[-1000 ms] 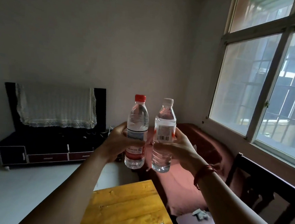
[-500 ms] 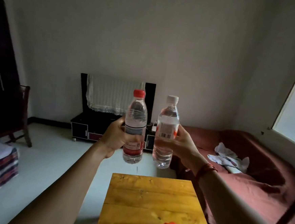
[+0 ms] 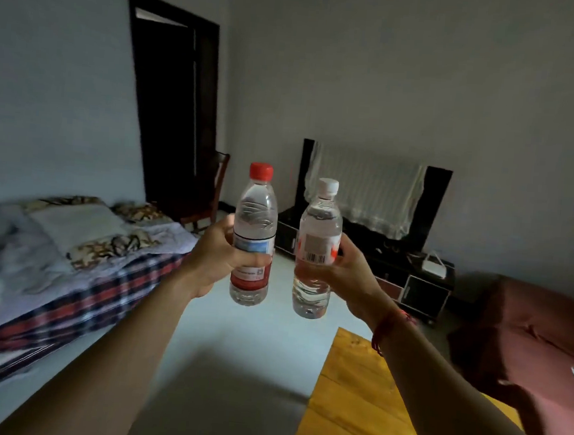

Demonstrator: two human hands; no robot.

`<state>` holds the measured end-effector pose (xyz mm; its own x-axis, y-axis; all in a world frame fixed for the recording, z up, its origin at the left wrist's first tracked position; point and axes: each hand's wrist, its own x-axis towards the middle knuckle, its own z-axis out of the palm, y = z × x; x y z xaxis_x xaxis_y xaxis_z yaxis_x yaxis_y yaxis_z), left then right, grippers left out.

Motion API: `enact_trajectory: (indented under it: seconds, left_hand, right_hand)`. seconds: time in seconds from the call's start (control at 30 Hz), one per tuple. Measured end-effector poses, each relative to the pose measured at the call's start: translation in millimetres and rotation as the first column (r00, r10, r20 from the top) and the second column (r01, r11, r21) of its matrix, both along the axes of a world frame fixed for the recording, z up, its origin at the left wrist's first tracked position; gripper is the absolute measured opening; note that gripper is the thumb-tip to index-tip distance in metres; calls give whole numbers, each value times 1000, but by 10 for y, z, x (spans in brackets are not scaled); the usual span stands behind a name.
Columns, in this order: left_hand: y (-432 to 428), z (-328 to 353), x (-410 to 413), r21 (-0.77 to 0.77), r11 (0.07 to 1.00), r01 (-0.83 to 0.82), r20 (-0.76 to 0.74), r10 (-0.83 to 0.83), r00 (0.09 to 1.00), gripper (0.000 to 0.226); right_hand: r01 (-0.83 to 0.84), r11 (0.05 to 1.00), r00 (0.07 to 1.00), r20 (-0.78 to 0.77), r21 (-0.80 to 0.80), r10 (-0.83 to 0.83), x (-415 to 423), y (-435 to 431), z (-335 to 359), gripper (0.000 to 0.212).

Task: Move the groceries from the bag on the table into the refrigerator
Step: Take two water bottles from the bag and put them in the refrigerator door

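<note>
While both arms reach forward in the head view, the left grip [image 3: 219, 258] is closed round the label of a red-capped bottle [image 3: 256, 215], fingers wrapped across its front, and holds it upright in the air. The right grip [image 3: 348, 277] is closed in the same way round the middle of a white-capped bottle [image 3: 320, 226], which stands nearly upright with its barcode facing the camera. The two clear bottles are side by side, close but not touching, raised above the pale floor [image 3: 252, 334] just beyond the far end of the yellow wooden bench [image 3: 349, 414] at near right. A red cord [image 3: 385, 329] circles the right wrist. To the left lies a bed [image 3: 79, 262] with rumpled covers. Behind it are a dark doorway [image 3: 171, 105] and a wooden chair [image 3: 214, 191]. Far right of the bottles stands a black TV stand [image 3: 420, 289], its screen draped in lace cloth [image 3: 366, 192]. A reddish sofa [image 3: 543, 340] fills the right edge.
</note>
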<state>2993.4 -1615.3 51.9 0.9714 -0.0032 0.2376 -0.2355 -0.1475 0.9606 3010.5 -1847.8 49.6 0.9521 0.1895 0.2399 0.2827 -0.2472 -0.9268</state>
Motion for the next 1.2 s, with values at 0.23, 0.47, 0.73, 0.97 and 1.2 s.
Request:
enact_trajectory:
  seconds: [0.23,0.47,0.73,0.97,1.2]
  left_hand:
    - [801,1,-453,2,960,-279,-3,279,960,59]
    - [1316,-17,-989,9,837,-547,1,547,837,61]
    - [1635,-70,-1986,-12,614,-789,15,789,614,60]
    - [1877,-82,-3096,-23,443,-896,40,896,442,55]
    - [2092,-140,-4339,-80,289,-954,10,957,289,83]
  right_hand:
    - [-275,961,961,5,11,275,211,964,-27,60]
    - [-565,822,825,17,68,565,283,1757,-53,64]
    - [-799,596,596,-26,86,803,-140,2664,-59,61]
    - [-914,393,388,-63,102,919,-1003,3419,-108,63]
    - [-965,259,258,-36,38,965,-2094,4099,-154,61]
